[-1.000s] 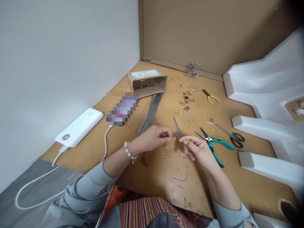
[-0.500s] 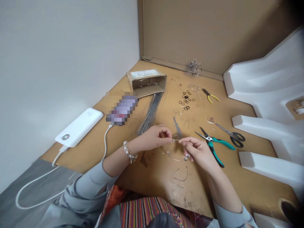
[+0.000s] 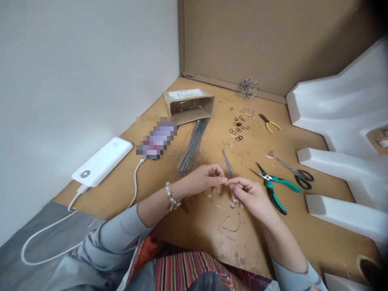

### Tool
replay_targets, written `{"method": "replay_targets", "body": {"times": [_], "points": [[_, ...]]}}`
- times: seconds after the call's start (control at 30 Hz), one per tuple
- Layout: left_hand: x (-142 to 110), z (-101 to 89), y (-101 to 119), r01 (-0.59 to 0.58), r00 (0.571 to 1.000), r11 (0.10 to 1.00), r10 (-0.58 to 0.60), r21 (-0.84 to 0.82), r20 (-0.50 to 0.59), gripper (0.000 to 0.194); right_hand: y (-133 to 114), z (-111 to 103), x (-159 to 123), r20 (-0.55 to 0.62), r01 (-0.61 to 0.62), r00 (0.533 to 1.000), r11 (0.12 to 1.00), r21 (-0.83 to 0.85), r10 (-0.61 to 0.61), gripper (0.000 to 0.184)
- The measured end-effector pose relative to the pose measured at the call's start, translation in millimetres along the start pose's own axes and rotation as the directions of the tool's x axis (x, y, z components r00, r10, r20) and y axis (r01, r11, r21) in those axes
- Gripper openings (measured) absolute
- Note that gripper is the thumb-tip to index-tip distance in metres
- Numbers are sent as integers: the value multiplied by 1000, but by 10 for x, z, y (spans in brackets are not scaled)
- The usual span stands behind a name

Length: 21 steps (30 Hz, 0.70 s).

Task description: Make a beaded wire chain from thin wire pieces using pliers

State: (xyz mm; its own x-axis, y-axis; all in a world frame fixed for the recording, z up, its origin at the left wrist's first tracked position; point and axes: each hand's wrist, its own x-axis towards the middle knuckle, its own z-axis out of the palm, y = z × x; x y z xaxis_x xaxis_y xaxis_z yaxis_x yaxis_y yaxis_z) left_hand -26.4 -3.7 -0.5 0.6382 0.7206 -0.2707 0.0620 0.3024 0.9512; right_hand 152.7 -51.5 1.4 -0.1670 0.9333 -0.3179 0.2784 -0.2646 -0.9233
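Note:
My left hand and my right hand meet fingertip to fingertip above the table. Both pinch a thin wire, of which only a short piece shows between them. Clear beads hang beneath my right fingers, and another small clear bead shows under my left hand; how they join the wire is too fine to make out. A beaded bracelet circles my left wrist. Just beyond my fingers lies a small bundle of short wires. Bent wire pieces rest nearer to me.
Teal-handled pliers, scissors and yellow-handled pliers lie right. Black rings and a tangled wire pile are farther back. Left are long wires, an open cardboard box, a phone, a power bank and white foam.
My left hand has moved right and closed up to my right fingertips, leaving less wire visible between them. My right hand has shifted slightly, and the beads below it have moved left.

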Motion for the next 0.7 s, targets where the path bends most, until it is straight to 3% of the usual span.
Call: {"method": "replay_targets", "body": {"times": [0.5,0.7], "points": [[-25,52,19,-63,986,997,68,35,-151,29,12,62,36,38,46,998,999,9,-47,28],[-16,38,-13,-87,984,996,89,26,-155,32,3,70,32,99,79,992,996,-28,-76,30]]}}
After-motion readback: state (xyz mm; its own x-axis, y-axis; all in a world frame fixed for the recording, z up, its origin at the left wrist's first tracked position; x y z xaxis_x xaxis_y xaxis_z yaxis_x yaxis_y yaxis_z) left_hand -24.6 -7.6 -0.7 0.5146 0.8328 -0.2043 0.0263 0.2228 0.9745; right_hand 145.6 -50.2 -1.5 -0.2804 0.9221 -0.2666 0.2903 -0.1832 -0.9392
